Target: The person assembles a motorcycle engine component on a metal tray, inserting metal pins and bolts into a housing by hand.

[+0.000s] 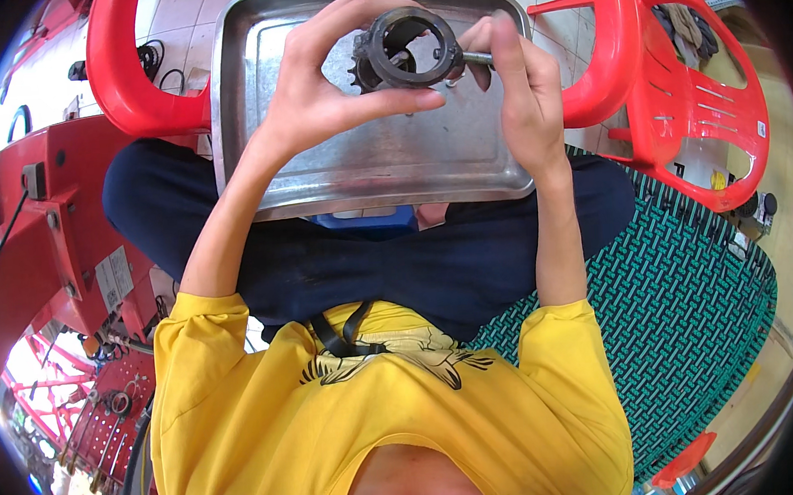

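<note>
A dark, ring-shaped metal part (387, 69) with small teeth along its left side is held up over a metal tray (371, 200). My left hand (309, 85) is closed around the ring, the thumb along its lower edge and the fingers curving over the top. At the ring's right side, my right hand (530, 99) pinches a thin metal rod (478, 58) that meets the ring's outer wall. Whether it is a screw, a pin or a tool shaft cannot be made out. Some fingertips of both hands are hidden behind the ring and the rod.
The tray stands between the arms of a red plastic chair (122, 60). A second red chair (692, 102) is at the right, beyond a green woven seat (673, 312). Red machinery (31, 206) stands at the left, above a red perforated surface (121, 423) with metal parts on it.
</note>
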Demonstrator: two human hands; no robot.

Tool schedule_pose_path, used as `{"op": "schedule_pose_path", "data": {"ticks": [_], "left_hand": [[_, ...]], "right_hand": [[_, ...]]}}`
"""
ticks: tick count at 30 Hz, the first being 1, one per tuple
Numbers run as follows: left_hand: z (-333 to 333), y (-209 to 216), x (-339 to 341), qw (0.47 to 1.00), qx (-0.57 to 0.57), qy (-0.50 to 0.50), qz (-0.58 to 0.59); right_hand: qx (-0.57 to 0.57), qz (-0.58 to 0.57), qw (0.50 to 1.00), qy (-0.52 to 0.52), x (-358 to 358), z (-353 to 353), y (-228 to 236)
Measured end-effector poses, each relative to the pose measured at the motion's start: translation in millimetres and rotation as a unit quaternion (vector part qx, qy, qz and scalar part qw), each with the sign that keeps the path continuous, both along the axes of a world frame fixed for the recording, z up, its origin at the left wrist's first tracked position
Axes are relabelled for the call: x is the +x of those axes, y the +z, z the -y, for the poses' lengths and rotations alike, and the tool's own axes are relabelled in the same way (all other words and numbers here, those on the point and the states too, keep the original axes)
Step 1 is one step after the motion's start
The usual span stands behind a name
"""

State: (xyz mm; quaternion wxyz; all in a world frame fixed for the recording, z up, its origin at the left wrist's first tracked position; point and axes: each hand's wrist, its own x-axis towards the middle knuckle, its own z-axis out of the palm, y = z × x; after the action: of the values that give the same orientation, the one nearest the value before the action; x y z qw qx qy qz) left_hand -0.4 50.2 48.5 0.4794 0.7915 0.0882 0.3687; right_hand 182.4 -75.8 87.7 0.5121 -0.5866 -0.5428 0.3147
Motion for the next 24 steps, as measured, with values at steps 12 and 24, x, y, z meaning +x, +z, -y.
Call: {"op": "schedule_pose_path", "data": {"ticks": [12,24], "left_hand": [[0.5,-1.9,-0.2,0.999,0.007,0.030,-0.020],[1.2,-2.6,0.3,1.000,-0.003,0.016,-0.008]], "right_hand": [[0.129,0.113,0.984,-0.049,-0.5,-6.4,-8.5],[0.020,0.040,0.999,-0.018,4.9,-0.2,-10.4]]}}
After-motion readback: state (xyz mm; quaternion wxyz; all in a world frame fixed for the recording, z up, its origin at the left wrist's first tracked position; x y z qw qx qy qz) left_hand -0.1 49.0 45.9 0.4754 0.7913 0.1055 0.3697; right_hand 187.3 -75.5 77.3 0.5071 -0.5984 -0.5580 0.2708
